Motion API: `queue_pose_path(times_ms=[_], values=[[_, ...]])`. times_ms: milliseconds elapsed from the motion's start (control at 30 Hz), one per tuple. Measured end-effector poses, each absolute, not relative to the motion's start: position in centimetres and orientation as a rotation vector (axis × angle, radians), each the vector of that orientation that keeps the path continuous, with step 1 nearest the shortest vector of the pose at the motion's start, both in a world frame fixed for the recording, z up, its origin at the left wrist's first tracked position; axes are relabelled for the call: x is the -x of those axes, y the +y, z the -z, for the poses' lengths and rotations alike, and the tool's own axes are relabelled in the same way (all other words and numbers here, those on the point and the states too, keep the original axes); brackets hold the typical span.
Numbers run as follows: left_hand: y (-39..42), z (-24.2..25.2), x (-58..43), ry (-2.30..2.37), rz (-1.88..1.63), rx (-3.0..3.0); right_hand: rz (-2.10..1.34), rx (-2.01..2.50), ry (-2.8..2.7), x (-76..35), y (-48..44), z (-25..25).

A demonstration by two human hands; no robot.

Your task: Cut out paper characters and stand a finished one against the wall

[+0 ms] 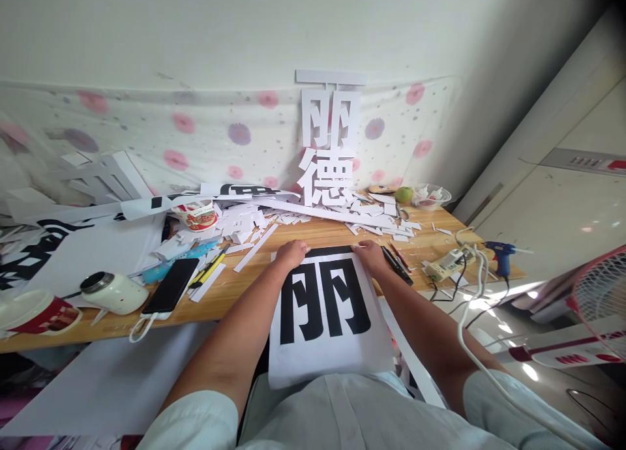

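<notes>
A white paper sheet [323,306] printed with a large black character hangs down over the table's front edge toward my lap. My left hand [292,253] is closed on its upper left corner, and my right hand [370,257] pinches the upper right corner. The sheet's top strip lies on the wooden table between them. Just beyond my right hand lie dark pens [397,265]. A yellow utility knife [211,267] rests to the left of my left hand, beside a black phone [172,287].
White cut-out characters [330,120] lean against the curtained wall. Paper scraps [239,222] cover the table's back. At left stand a white bottle [120,293], a red-and-white tub [44,313] and a noodle bowl [198,216]. A power strip [448,265] and blue glue gun [503,257] lie right.
</notes>
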State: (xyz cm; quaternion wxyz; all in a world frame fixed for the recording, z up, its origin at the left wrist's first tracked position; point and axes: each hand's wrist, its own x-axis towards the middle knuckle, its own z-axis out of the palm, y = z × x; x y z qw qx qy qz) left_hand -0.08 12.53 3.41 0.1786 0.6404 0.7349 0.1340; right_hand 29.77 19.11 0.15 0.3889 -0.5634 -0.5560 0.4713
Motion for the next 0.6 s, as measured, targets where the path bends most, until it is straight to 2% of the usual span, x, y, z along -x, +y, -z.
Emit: queue_pose_path(times_ms=[100,200,367,600], values=[[12.7,-2.8,0.0,2.093,-0.357,-1.812,-0.665,1.502,-1.697,-29.8,18.4,-0.3],[12.9,-2.1,0.0,2.123,-0.346,-1.810,-0.318,1.246,-2.119,-28.5,17.1,-0.2],[13.0,-1.7,0.0,2.166,-0.338,-1.821,-0.369,0.979,-2.584,-25.2,15.4,0.4],[11.6,-1.6,-0.7,2.202,-0.342,-1.907,-0.382,1.005,-2.627,-24.7,15.0,1.3]])
